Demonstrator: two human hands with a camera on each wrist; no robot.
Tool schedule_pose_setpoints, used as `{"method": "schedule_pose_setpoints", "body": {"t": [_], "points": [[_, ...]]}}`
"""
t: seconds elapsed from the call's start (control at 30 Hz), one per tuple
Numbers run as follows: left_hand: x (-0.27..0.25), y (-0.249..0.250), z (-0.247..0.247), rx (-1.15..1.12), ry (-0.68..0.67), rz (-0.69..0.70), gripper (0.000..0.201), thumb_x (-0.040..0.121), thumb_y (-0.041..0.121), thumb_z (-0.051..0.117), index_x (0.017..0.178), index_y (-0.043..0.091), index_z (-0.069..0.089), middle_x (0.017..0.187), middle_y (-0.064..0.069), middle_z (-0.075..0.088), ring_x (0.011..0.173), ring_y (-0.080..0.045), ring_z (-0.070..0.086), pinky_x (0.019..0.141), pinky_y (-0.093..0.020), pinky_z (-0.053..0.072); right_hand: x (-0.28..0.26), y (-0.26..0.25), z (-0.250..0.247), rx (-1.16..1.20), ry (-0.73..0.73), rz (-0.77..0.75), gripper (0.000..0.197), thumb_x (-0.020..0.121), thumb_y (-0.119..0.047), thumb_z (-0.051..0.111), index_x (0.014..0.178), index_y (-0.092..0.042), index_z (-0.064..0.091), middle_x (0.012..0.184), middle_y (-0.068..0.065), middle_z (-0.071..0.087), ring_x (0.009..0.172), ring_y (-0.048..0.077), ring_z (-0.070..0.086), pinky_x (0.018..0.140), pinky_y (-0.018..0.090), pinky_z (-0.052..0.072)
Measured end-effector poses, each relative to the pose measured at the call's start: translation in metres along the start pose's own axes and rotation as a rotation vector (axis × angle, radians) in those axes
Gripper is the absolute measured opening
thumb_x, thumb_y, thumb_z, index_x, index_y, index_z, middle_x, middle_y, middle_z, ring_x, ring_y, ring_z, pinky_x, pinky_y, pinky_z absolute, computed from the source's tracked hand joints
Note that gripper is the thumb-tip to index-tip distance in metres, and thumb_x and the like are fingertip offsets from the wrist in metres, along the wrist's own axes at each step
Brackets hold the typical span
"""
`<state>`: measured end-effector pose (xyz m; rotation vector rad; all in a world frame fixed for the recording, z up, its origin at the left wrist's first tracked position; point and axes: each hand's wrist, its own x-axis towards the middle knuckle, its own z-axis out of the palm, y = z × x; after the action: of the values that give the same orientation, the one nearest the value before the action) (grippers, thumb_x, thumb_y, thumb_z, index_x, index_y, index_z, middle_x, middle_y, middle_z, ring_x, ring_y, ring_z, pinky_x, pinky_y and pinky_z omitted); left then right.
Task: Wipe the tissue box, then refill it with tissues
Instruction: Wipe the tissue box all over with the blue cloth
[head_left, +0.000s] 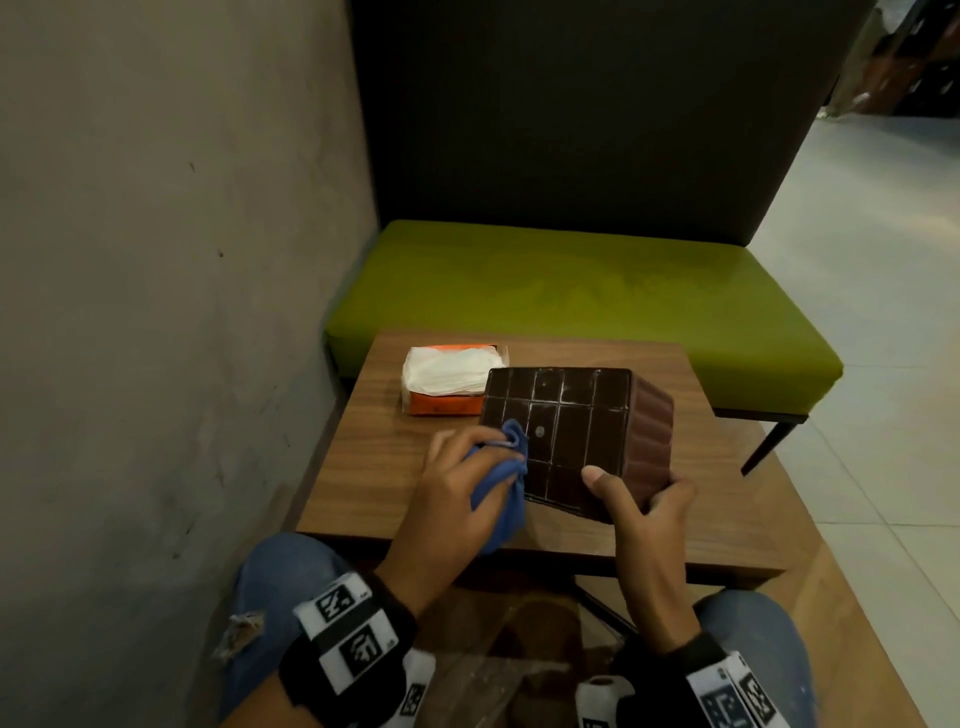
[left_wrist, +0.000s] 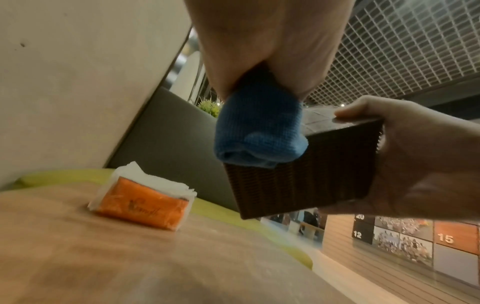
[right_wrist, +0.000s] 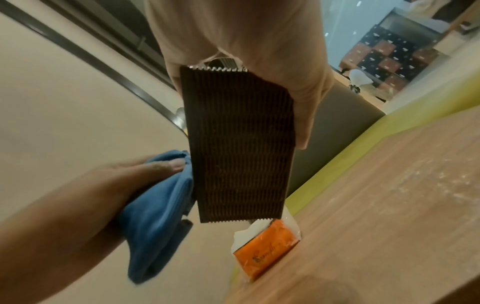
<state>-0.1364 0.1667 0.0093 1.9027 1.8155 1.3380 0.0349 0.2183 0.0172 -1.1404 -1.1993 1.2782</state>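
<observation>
A dark brown ribbed tissue box (head_left: 576, 431) (left_wrist: 306, 170) (right_wrist: 239, 148) is held tilted above the wooden table (head_left: 395, 488), its gridded flat face turned up toward me. My right hand (head_left: 636, 506) (right_wrist: 259, 51) grips its near right corner, thumb on the flat face. My left hand (head_left: 457, 488) (left_wrist: 259, 51) holds a bunched blue cloth (head_left: 501, 483) (left_wrist: 259, 131) (right_wrist: 161, 207) and presses it against the box's left part. An orange pack of white tissues (head_left: 452, 382) (left_wrist: 145, 203) (right_wrist: 265, 246) lies on the table behind the box.
A green padded bench (head_left: 597, 306) with a dark backrest stands beyond the table. A grey concrete wall (head_left: 156, 260) runs close along the left. Tiled floor (head_left: 883, 312) lies to the right. My knees in jeans sit under the near table edge.
</observation>
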Motion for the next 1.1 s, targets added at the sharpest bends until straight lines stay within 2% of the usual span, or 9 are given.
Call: {"method": "schedule_pose_setpoints", "body": {"t": [0.13,0.27,0.33,0.53,0.63,0.7,0.87,1.0,1.1], "points": [[0.028,0.005,-0.003,0.020,0.103,0.019,0.025,0.088,0.025,0.049,0.102,0.018,0.068,0.110,0.000,0.058,0.109,-0.018,0.049,0.092,-0.022,0.039,-0.002,-0.005,0.004,-0.038,-0.012,-0.034,0.096,0.044,-0.058,0.069,0.124,-0.019,0.031,0.113,0.006,0.050,0.099,0.017,0.056,0.071,0.023,0.045],[0.000,0.006,0.005,-0.010,-0.011,0.009,0.027,0.087,0.028,0.049,0.108,0.024,0.065,0.115,0.013,0.051,0.113,-0.005,0.042,0.095,-0.014,0.034,0.007,-0.006,-0.003,-0.007,0.021,-0.027,0.093,0.042,-0.056,0.071,0.119,-0.018,0.034,0.110,0.006,0.052,0.098,0.020,0.057,0.073,0.027,0.047],[-0.008,0.002,0.005,-0.009,-0.052,0.017,0.026,0.087,0.027,0.050,0.107,0.024,0.066,0.114,0.014,0.050,0.113,-0.005,0.043,0.095,-0.014,0.035,0.006,-0.003,-0.005,-0.042,0.013,-0.023,0.094,0.042,-0.057,0.070,0.119,-0.018,0.034,0.111,0.007,0.051,0.098,0.020,0.057,0.071,0.026,0.046],[0.019,0.003,-0.001,0.010,0.089,0.003,0.027,0.087,0.028,0.049,0.101,0.020,0.070,0.108,0.011,0.051,0.109,-0.010,0.044,0.093,-0.009,0.030,0.000,0.002,-0.003,-0.057,-0.020,0.007,0.097,0.042,-0.056,0.072,0.124,-0.018,0.036,0.114,0.008,0.053,0.100,0.020,0.057,0.074,0.029,0.048],[-0.010,0.004,0.007,-0.016,-0.030,-0.014,0.026,0.087,0.030,0.050,0.106,0.025,0.067,0.113,0.014,0.051,0.113,-0.004,0.043,0.095,-0.008,0.030,0.004,0.001,-0.008,-0.030,0.036,0.031,0.090,0.042,-0.053,0.074,0.117,-0.017,0.039,0.111,0.009,0.055,0.099,0.024,0.059,0.081,0.041,0.054],[-0.021,0.001,0.008,-0.012,-0.080,-0.016,0.025,0.086,0.029,0.051,0.105,0.026,0.067,0.113,0.013,0.052,0.113,-0.005,0.044,0.095,-0.010,0.031,0.003,0.004,-0.010,-0.068,0.022,0.030,0.089,0.042,-0.054,0.073,0.116,-0.018,0.039,0.111,0.010,0.054,0.099,0.025,0.059,0.082,0.041,0.053],[0.017,-0.003,-0.002,0.023,0.069,-0.025,0.027,0.086,0.029,0.048,0.100,0.020,0.070,0.108,0.010,0.052,0.108,-0.009,0.044,0.093,-0.006,0.028,-0.004,0.008,-0.005,-0.046,-0.039,0.063,0.094,0.043,-0.053,0.075,0.123,-0.021,0.037,0.117,0.007,0.054,0.104,0.023,0.059,0.087,0.042,0.053],[-0.009,0.008,0.008,0.019,-0.052,-0.017,0.028,0.086,0.030,0.047,0.105,0.024,0.066,0.113,0.012,0.051,0.113,-0.004,0.041,0.094,-0.009,0.030,0.009,0.001,-0.009,0.052,0.030,0.077,0.096,0.040,-0.051,0.073,0.121,-0.015,0.038,0.112,0.007,0.056,0.098,0.022,0.061,0.072,0.033,0.052],[-0.030,0.006,0.014,0.002,-0.106,0.028,0.027,0.086,0.029,0.048,0.108,0.026,0.064,0.117,0.017,0.047,0.115,0.001,0.037,0.099,-0.007,0.025,0.013,0.000,-0.014,0.046,0.048,0.087,0.089,0.043,-0.050,0.075,0.117,-0.017,0.039,0.114,0.009,0.057,0.101,0.024,0.061,0.073,0.034,0.052]]}}
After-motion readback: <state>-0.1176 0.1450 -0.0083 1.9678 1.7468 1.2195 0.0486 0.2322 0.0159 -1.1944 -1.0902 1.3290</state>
